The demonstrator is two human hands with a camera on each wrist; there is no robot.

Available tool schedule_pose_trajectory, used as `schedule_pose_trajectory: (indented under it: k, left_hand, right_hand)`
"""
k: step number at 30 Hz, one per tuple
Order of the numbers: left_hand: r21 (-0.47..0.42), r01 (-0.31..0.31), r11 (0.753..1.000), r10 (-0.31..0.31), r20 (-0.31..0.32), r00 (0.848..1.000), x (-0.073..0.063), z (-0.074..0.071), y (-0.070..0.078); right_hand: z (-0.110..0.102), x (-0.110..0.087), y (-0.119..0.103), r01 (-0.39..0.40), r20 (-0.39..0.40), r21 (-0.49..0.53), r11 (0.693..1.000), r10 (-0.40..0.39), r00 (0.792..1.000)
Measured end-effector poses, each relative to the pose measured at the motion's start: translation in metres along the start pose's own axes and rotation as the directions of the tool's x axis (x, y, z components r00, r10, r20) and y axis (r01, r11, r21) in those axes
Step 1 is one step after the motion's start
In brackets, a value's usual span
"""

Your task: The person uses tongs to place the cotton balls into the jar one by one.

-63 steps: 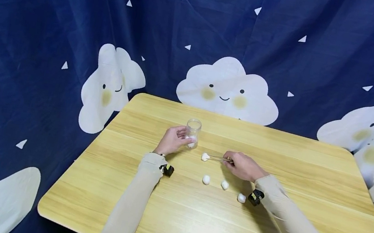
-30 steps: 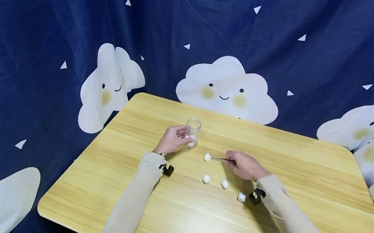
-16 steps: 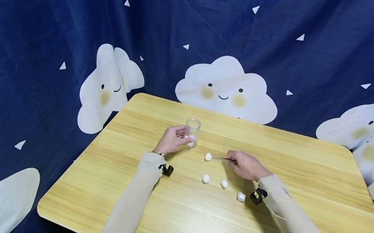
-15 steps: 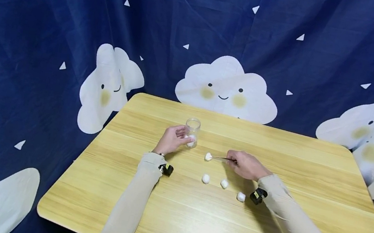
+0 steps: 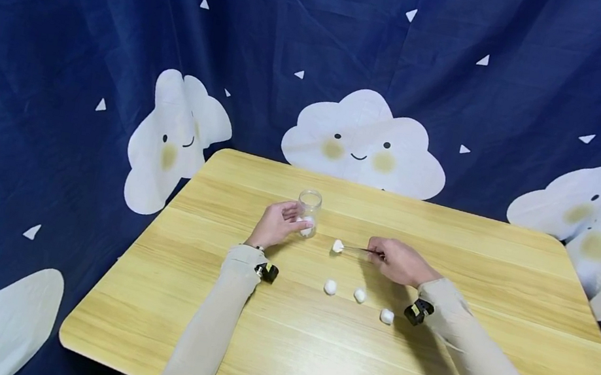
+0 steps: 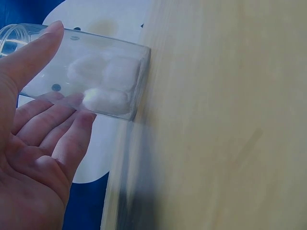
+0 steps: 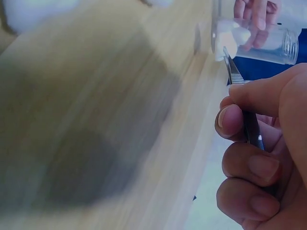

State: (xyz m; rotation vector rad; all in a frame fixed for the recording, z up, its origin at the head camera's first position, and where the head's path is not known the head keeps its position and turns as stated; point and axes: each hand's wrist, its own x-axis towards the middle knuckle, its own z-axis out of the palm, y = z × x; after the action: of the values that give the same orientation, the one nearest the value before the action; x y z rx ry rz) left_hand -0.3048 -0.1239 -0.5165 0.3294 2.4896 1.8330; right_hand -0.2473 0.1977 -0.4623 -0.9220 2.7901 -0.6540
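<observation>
My left hand (image 5: 278, 223) holds a clear jar (image 5: 310, 201) that stands upright and lidless on the table. Its thumb lies on one side of the jar and its fingers on the other. White cotton balls (image 6: 105, 100) lie at the jar's bottom. In my right hand (image 5: 398, 262), thumb and fingers pinch metal tweezers (image 7: 233, 72). The tweezer tips grip another cotton ball (image 5: 338, 246), to the right of the jar and lower than its rim in the head view. In the right wrist view this ball overlaps the jar's lower part.
Three loose cotton balls, a left one (image 5: 330, 287), a middle one (image 5: 359, 295) and a right one (image 5: 387, 317), lie nearer the person on the wooden table (image 5: 168, 298). A blue curtain (image 5: 280, 25) with cloud faces hangs behind the table's far edge.
The right hand, with the tweezers and their cotton ball, has shifted slightly right, then up in the head view. The left hand and the jar have stayed in place.
</observation>
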Motion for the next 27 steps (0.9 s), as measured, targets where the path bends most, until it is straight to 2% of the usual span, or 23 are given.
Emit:
schedule_pose_trajectory:
  k: [12, 27]
  left_hand:
    - [0.029, -0.012, 0.999, 0.013, -0.007, 1.0, 0.0, 0.0, 0.003]
    - [0.01, -0.008, 1.0, 0.008, 0.001, 1.0, 0.0, 0.0, 0.003]
  right_hand:
    - [-0.005, 0.002, 0.003, -0.002, -0.02, -0.01, 1.0, 0.002, 1.0]
    - [-0.017, 0.005, 0.002, -0.002, -0.044, 0.012, 1.0, 0.003, 0.999]
